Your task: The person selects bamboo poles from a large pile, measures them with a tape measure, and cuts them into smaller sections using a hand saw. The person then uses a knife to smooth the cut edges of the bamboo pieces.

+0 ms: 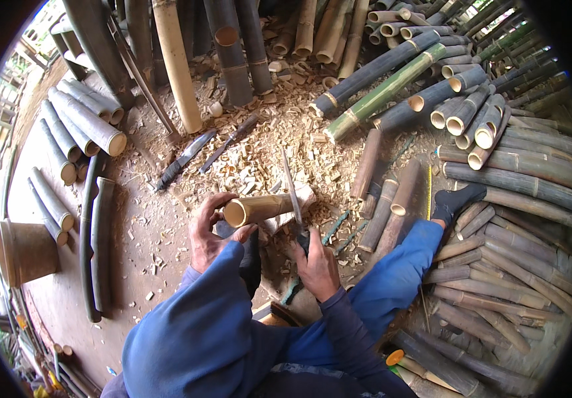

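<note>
My left hand [210, 233] is closed around the open near end of a short pale bamboo tube [265, 207], thumb underneath and fingers over the rim. The tube lies roughly level, its right end by a whitish chopped wood block [304, 198]. My right hand [319, 268] grips the dark handle of a long knife [290, 182]. Its blade points up and away, crossing at the tube's right end; whether it touches the tube I cannot tell. Beyond them, two more long blades lie on the ground: a dark-wrapped knife [185, 160] and a thinner knife [229, 143].
Wood chips [266, 156] cover the ground ahead. Bamboo lengths [524, 166] are stacked along the right, near my outstretched foot [459, 199]. Several dark tubes [80, 123] and a plastic bucket [27, 252] stand or lie at left. Upright poles [178, 66] stand at the back.
</note>
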Action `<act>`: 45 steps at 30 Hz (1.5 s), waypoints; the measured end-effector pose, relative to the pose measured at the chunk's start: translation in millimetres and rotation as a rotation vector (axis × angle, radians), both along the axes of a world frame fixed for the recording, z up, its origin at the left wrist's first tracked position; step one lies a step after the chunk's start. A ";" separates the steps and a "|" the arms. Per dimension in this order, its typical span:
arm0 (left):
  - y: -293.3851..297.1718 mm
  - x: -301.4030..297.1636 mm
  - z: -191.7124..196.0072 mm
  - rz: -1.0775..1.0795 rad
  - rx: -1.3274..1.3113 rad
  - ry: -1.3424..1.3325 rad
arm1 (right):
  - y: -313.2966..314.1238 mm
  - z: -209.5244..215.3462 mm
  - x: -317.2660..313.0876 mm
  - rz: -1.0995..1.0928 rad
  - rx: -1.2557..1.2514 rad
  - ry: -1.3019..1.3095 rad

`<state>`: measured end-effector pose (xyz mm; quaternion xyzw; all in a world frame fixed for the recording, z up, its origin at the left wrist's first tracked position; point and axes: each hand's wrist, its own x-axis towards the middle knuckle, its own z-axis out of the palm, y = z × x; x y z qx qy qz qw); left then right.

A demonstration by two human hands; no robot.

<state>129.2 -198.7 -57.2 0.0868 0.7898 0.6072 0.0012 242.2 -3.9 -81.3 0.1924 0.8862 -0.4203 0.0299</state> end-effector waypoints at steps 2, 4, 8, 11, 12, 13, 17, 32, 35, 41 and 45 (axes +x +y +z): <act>-0.5 -1.6 -6.2 -0.044 0.032 0.027 | -4.5 20.8 -11.6 0.027 0.041 0.104; -4.5 -2.3 -10.0 -0.062 0.014 0.066 | -9.9 45.2 -22.0 0.050 0.002 0.214; 2.0 -5.6 -8.8 -0.094 -0.096 0.156 | -12.7 27.5 -23.5 0.005 -0.003 0.336; -0.5 -15.8 3.4 -0.109 -0.119 0.251 | -6.6 -4.2 -32.7 0.142 0.253 0.052; -0.4 -13.0 1.6 -0.130 -0.120 0.229 | -11.3 10.3 -26.5 0.140 0.222 -0.087; -0.5 -10.3 0.1 -0.151 -0.122 0.206 | -6.7 24.6 -34.5 0.125 0.157 -0.021; -3.8 -10.6 8.8 -0.158 -0.117 0.247 | -24.1 62.8 -30.3 0.035 0.004 0.384; -5.0 -6.8 17.2 -0.199 -0.111 0.185 | 14.1 -46.6 4.2 0.008 0.286 -0.302; -1.8 -4.2 11.1 -0.100 -0.098 0.171 | 10.8 -19.1 -1.4 0.004 0.069 -0.121; 6.4 0.0 6.7 -0.143 -0.029 0.088 | -3.3 62.7 -21.1 0.025 0.015 0.151; 10.6 0.0 12.1 -0.179 -0.037 0.123 | 9.6 -3.9 -13.1 0.087 0.192 -0.074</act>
